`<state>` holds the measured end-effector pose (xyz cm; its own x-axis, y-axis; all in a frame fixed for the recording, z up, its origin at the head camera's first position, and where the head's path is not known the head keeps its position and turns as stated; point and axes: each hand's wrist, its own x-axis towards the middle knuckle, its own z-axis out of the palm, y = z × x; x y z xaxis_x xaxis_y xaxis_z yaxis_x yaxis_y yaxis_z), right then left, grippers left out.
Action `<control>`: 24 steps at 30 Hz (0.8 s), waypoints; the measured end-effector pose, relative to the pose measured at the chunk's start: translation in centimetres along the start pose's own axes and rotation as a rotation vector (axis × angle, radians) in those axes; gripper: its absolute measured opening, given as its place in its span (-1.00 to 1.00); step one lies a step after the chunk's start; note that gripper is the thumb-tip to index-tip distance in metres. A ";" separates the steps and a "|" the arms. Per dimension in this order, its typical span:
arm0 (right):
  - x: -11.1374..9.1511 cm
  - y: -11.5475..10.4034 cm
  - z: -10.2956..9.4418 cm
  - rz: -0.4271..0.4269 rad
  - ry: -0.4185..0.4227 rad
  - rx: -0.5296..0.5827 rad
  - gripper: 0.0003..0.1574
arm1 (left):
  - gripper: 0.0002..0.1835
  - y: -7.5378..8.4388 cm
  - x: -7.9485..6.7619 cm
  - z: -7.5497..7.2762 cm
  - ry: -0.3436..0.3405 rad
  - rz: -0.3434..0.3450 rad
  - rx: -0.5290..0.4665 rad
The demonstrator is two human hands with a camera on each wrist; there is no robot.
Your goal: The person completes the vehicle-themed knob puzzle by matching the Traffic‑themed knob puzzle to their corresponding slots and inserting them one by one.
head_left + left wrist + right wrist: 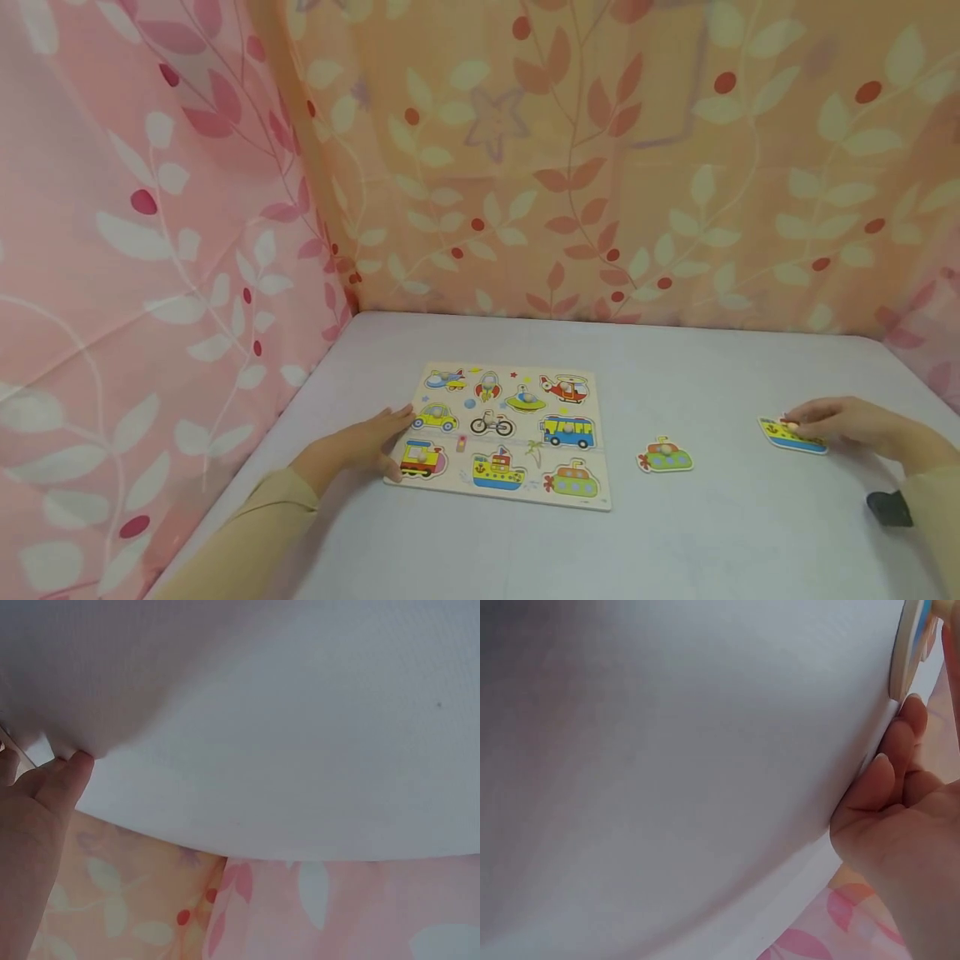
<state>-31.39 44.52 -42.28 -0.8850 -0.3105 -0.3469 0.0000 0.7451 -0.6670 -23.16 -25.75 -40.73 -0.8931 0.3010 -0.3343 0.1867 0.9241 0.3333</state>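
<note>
A pale wooden peg puzzle board (536, 493) with colourful vehicle pictures lies flat on the table. My left hand (365, 442) rests along its left edge, fingers spread; in the left wrist view its fingertips touch the table by the board. Off to the right, my right hand (851, 425) pinches the small knob of a ship puzzle piece (772, 433), yellow above and blue below. In the right wrist view only the thick edge of this piece (904, 664) shows, the other fingers curled near the tabletop. Between board and right hand lies a green submarine puzzle piece (667, 458).
White cloth covers the table (720, 542). Pink leaf-patterned curtain (187, 250) hangs along the left side, and an orange one (600, 167) at the back. A dark strap-like object (890, 508) is by the right sleeve.
</note>
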 end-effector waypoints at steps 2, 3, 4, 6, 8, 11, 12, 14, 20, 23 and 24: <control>0.0 0.0 0.0 -0.001 0.007 -0.017 -0.46 | 0.07 0.0 0.0 0.0 0.003 0.012 0.000; -0.1 0.0 0.1 0.011 0.014 -0.028 -0.47 | 0.07 0.1 0.0 0.0 0.004 0.017 0.000; -0.1 0.0 0.1 0.014 0.016 -0.036 -0.47 | 0.06 0.1 0.0 0.0 0.005 0.018 -0.001; -0.1 -0.1 0.2 0.025 0.020 -0.045 -0.45 | 0.05 0.1 0.0 0.1 0.007 0.026 -0.004; -0.2 -0.3 0.4 0.028 0.028 -0.053 -0.44 | 0.04 0.0 -0.1 0.1 0.011 0.026 -0.006; -0.3 -0.6 0.6 0.016 0.040 -0.053 -0.45 | 0.03 -0.1 -0.3 0.2 0.017 0.038 -0.020; -0.3 -0.6 0.7 0.010 0.044 -0.055 -0.46 | 0.03 -0.1 -0.3 0.1 0.020 0.043 -0.025; -0.2 -0.8 0.8 0.006 0.051 -0.057 -0.48 | 0.03 -0.1 -0.6 0.1 0.021 0.048 -0.032; 0.0 -0.9 0.7 0.011 0.059 -0.087 -0.49 | 0.03 -0.1 -0.9 0.0 0.027 0.046 -0.034; 0.0 -0.9 0.6 0.024 0.065 -0.096 -0.46 | 0.03 0.0 -0.8 0.0 0.038 0.046 -0.038; 0.0 -0.9 0.5 0.037 0.064 -0.092 -0.43 | 0.03 0.0 -0.7 0.0 0.036 0.047 -0.038</control>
<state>-31.15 43.56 -42.08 -0.9132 -0.2457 -0.3251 -0.0070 0.8071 -0.5904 -22.51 -25.96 -40.47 -0.8980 0.3349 -0.2853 0.2143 0.8994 0.3811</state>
